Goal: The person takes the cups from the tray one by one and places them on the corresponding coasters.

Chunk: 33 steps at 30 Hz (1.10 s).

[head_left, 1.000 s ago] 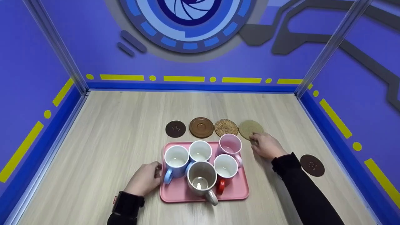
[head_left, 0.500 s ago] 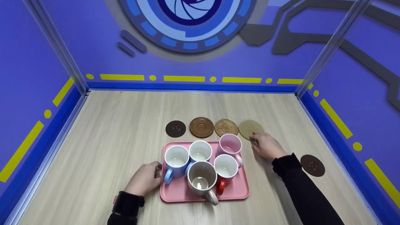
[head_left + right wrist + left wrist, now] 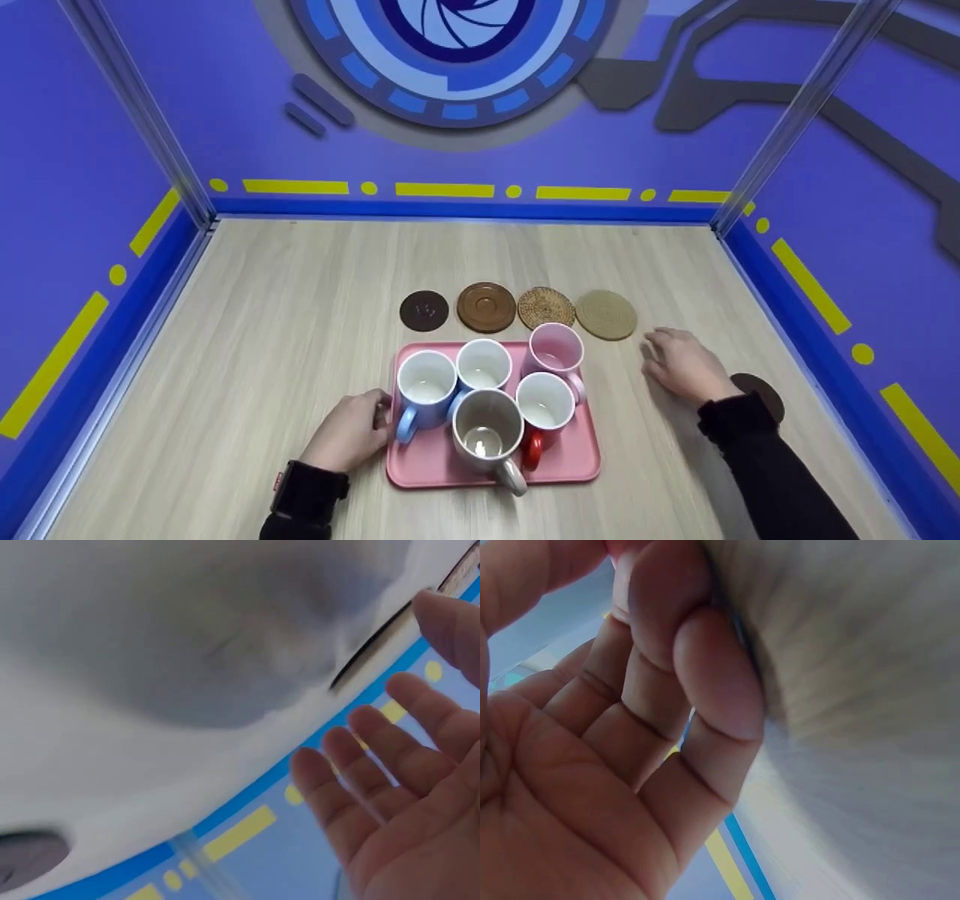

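A pink tray [image 3: 427,469] carries several mugs in the head view. At its left edge is my left hand [image 3: 346,433], fingers curled, thumb and forefinger pinching the rim; the left wrist view shows a sliver of pink at their tips. On the tray stand a light blue mug [image 3: 426,386], a second blue mug [image 3: 484,367], a pink mug [image 3: 555,351], a red-handled mug [image 3: 545,405] and a tall grey-brown mug [image 3: 487,431]. My right hand [image 3: 686,366] hovers right of a beige woven coaster [image 3: 606,314], apart from it, fingers loosely extended and holding nothing.
Left of the beige coaster, in a row behind the tray, lie a wicker coaster [image 3: 547,307], a brown wooden coaster [image 3: 486,307] and a dark coaster [image 3: 424,310]. Another dark coaster [image 3: 765,396] is partly hidden by my right wrist. Blue panels [image 3: 465,206] enclose the table.
My right hand has come away from the beige coaster and moved to the right, partly covering the far-right dark coaster. My left hand and the tray stay where they were.
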### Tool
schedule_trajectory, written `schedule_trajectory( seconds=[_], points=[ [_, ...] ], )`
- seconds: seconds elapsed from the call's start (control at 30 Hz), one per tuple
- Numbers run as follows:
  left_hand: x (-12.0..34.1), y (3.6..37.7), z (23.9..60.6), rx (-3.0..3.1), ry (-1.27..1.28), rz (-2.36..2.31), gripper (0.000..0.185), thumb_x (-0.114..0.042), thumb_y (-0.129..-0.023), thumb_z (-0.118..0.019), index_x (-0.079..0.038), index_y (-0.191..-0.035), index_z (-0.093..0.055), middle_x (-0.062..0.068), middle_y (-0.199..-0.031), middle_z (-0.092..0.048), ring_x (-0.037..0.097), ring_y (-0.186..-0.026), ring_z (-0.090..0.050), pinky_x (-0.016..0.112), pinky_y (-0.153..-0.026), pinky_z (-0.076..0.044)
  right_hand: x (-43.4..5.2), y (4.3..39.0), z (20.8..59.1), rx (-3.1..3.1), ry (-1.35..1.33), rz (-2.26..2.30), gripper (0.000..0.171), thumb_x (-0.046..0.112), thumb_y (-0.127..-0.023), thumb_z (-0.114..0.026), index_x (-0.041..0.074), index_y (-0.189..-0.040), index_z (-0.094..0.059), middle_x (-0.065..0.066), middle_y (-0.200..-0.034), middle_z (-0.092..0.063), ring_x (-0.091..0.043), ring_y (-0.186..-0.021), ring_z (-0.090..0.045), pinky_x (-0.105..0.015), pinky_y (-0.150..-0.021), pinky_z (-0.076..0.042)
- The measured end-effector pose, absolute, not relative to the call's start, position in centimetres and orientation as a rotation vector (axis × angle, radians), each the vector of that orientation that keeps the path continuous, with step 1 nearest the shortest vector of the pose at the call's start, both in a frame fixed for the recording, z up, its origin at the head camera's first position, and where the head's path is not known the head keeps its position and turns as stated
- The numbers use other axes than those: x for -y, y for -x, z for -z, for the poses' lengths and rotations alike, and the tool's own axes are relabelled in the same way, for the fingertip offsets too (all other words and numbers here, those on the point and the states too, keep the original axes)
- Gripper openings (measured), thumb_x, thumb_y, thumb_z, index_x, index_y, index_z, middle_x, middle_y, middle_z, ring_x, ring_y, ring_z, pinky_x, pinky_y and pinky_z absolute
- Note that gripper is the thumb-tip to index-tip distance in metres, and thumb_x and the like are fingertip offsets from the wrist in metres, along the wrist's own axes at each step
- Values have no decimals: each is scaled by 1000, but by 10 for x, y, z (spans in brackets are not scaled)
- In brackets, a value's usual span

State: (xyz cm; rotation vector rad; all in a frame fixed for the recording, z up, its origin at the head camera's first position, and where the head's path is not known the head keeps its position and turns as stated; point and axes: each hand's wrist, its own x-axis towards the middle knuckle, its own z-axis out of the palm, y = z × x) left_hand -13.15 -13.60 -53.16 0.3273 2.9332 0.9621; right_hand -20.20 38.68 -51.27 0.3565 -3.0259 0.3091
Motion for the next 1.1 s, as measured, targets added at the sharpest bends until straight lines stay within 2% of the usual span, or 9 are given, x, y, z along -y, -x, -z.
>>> schedule_trajectory(
  seconds=[0.1, 0.2, 0.3, 0.37, 0.5, 0.87, 0.97, 1.1],
  points=[
    [136, 131, 531, -2930, -326, -960, 21, -11, -77, -75, -7, -97, -68, -6, -68, -57, 6, -62, -48, 23, -60, -43, -406, 184, 504, 3066, -203, -248, 42, 20, -87, -71, -5, -120, -65, -31, -122, -62, -50, -111, -59, -63, -88, -50],
    [136, 131, 531, -2923, -317, -960, 22, -11, -77, -75, -7, -98, -68, -6, -68, -57, 6, -61, -49, 23, -60, -43, -422, 167, 499, 3077, -53, -226, 33, 17, -85, -67, -7, -107, -69, -31, -105, -66, -47, -92, -65, -60, -72, -53],
    [137, 131, 531, -2919, -305, -960, 22, -12, -77, -75, -7, -98, -68, -6, -68, -57, 7, -62, -49, 24, -60, -43, -434, 152, 499, 3093, 64, -242, 23, 17, -85, -66, -5, -88, -69, -25, -83, -66, -36, -70, -63, -51, -56, -50],
    [137, 131, 531, -2919, -303, -960, 21, -11, -77, -75, -8, -97, -68, -6, -68, -57, 7, -62, -49, 24, -60, -43, -440, 144, 499, 3108, 105, -243, 21, 19, -85, -68, -1, -80, -68, -19, -74, -64, -29, -63, -59, -46, -51, -47],
    [137, 130, 532, -2917, -301, -958, 19, -11, -77, -74, -9, -95, -68, -7, -67, -56, 7, -61, -48, 24, -60, -43, -447, 134, 504, 3132, 150, -243, 23, 22, -87, -71, 5, -72, -66, -15, -68, -62, -26, -59, -58, -44, -49, -45],
    [137, 131, 529, -2905, -303, -970, 21, -10, -79, -75, -6, -99, -69, -6, -68, -58, 6, -61, -49, 22, -59, -42, -449, 129, 509, 3119, 132, -188, 36, 27, -89, -69, 4, -64, -60, -13, -58, -55, -31, -51, -56, -50, -48, -45],
    [136, 132, 529, -2895, -292, -975, 21, -11, -80, -75, -6, -99, -69, -5, -68, -59, 6, -61, -49, 22, -59, -42, -449, 131, 510, 3130, 122, -177, 37, 29, -90, -67, 1, -67, -61, -18, -61, -58, -36, -54, -58, -54, -50, -46],
    [136, 131, 529, -2887, -284, -974, 22, -12, -80, -75, -7, -100, -68, -5, -68, -59, 7, -61, -50, 23, -59, -43, -450, 135, 512, 3153, 106, -177, 37, 28, -92, -65, -7, -80, -65, -27, -74, -63, -43, -65, -62, -58, -58, -48]
  ],
)
